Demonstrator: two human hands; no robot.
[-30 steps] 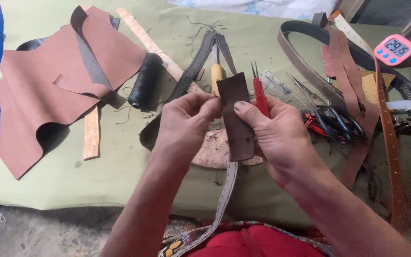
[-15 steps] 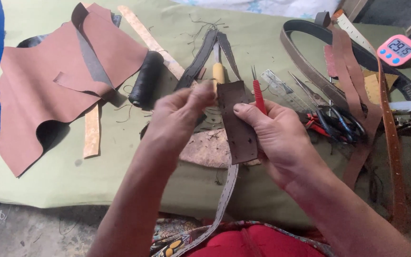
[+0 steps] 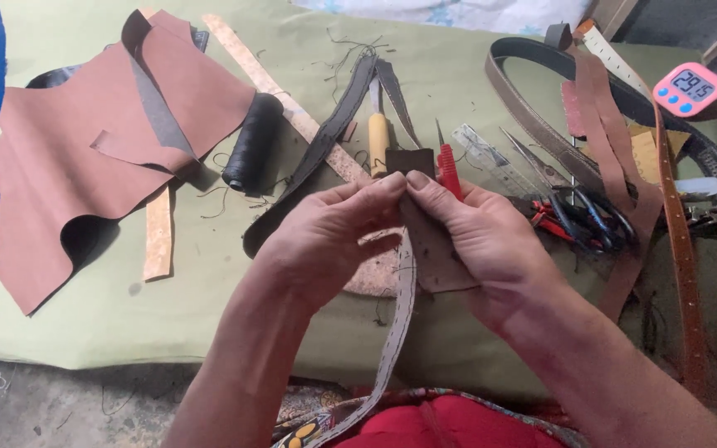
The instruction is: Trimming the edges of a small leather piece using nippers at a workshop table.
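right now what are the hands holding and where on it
Both the left hand and right hand pinch the dark brown leather piece near its top edge, fingertips meeting there.

Bare green mat (image 3: pixel 209 323) lies open left of the hands — scissors (image 3: pixel 582 216) and belts (image 3: pixel 674 241) crowd the right.

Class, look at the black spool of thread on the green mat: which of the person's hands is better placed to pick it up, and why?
Left. The left hand is nearer the black spool, which lies up-left of it; the right hand sits across the dark leather piece.
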